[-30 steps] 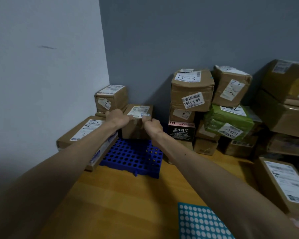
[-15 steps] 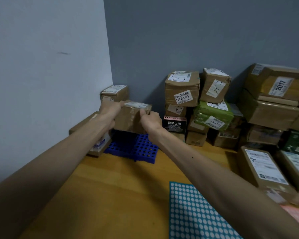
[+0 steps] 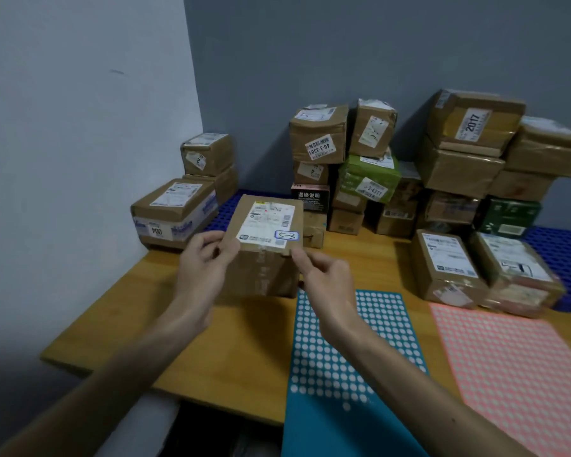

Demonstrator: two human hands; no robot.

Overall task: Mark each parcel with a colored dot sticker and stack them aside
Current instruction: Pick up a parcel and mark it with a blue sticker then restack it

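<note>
One brown cardboard parcel point(image 3: 264, 249) sits between both hands, its base low over or on the wooden tabletop point(image 3: 185, 328) near the middle of the far half; whether it rests there or hangs just above cannot be told. Its top carries a white shipping label point(image 3: 267, 225) with a blue-outlined tag reading "5-3". The left hand point(image 3: 205, 268) presses its thumb and fingers against the parcel's near left corner, and the right hand point(image 3: 323, 275) pinches the near right corner, so each grip is clenched on the parcel.

Just beside the parcel's near right edge lies a teal sticker sheet point(image 3: 350, 344) covered in white dots, running to the tabletop's near edge. To its right, near the right edge, lies a pink sticker sheet point(image 3: 515, 364) of dots. Beyond the pink sheet two labelled boxes point(image 3: 445, 268) stand side by side.

Toward the far left corner a box marked "004" point(image 3: 175, 212) lies on a blue perforated mat point(image 3: 234, 201), with smaller boxes stacked behind it against the wall. Along the far edge a pile of parcels point(image 3: 376, 173) rises against the grey wall, among them a green package and a box marked "2017".
</note>
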